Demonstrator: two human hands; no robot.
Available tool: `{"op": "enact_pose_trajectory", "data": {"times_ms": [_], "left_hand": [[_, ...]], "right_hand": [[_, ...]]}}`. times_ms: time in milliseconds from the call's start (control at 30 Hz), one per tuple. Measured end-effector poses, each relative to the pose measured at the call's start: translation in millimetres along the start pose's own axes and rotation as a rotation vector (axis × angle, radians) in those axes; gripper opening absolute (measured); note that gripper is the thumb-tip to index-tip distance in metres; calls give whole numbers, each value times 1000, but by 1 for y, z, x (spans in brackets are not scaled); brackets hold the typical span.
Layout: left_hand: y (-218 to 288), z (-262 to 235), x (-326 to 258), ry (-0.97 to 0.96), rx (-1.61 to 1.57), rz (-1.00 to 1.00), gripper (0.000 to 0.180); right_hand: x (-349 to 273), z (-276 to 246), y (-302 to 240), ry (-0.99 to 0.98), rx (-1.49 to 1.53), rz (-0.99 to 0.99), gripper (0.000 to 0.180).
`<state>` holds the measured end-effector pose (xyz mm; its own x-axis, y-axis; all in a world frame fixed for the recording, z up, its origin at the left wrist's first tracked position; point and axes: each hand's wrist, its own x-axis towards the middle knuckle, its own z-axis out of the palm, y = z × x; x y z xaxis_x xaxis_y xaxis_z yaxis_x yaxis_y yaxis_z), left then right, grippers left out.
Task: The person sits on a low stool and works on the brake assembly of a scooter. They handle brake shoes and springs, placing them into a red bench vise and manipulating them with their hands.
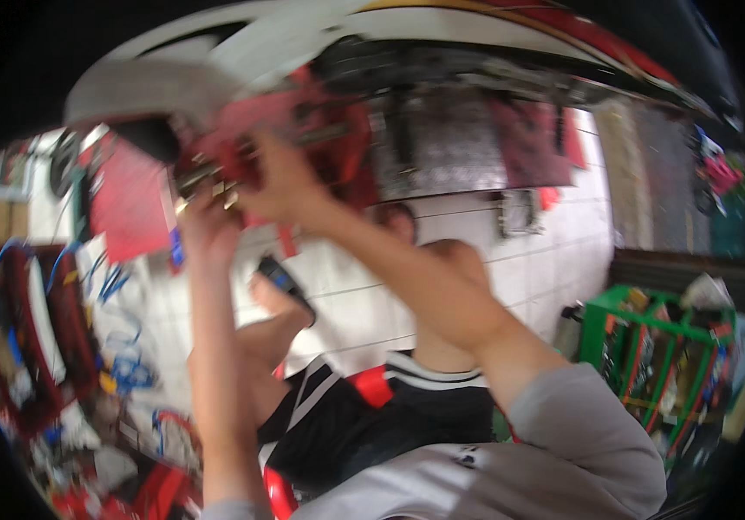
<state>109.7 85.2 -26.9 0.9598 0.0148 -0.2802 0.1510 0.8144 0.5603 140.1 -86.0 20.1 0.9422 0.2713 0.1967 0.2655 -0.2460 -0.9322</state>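
My left hand (210,217) is raised with its fingers curled at small brassy metal pieces (229,198), whose kind the blur hides. Close beside it, my right hand (286,184) reaches up against a blurred red part (273,117) below a scooter or motorcycle (268,48) with white and red panels. The right fingers are smeared and partly hidden, so their grip does not show. Dark metal underparts (372,65) run along the vehicle's lower side.
A red and metal stand surface (442,143) lies beneath the vehicle. At right stands a green rack (650,325) full of items. Blue hoses (130,368) and a dark red tray (34,338) lie on the left. I sit on a red stool (281,494), above a white tiled floor (351,308).
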Motion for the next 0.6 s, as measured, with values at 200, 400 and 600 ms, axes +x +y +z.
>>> {"op": "enact_pose_trajectory", "data": {"times_ms": [200, 400, 600], "left_hand": [[-7, 34, -5, 123, -165, -28, 32], [-2, 52, -20, 187, -160, 18, 21], [-2, 55, -18, 219, -158, -12, 19]], "right_hand": [[-2, 5, 8, 15, 52, -6, 62], [-4, 5, 2, -18, 69, 16, 62], [-3, 6, 4, -21, 32, -16, 64]]}}
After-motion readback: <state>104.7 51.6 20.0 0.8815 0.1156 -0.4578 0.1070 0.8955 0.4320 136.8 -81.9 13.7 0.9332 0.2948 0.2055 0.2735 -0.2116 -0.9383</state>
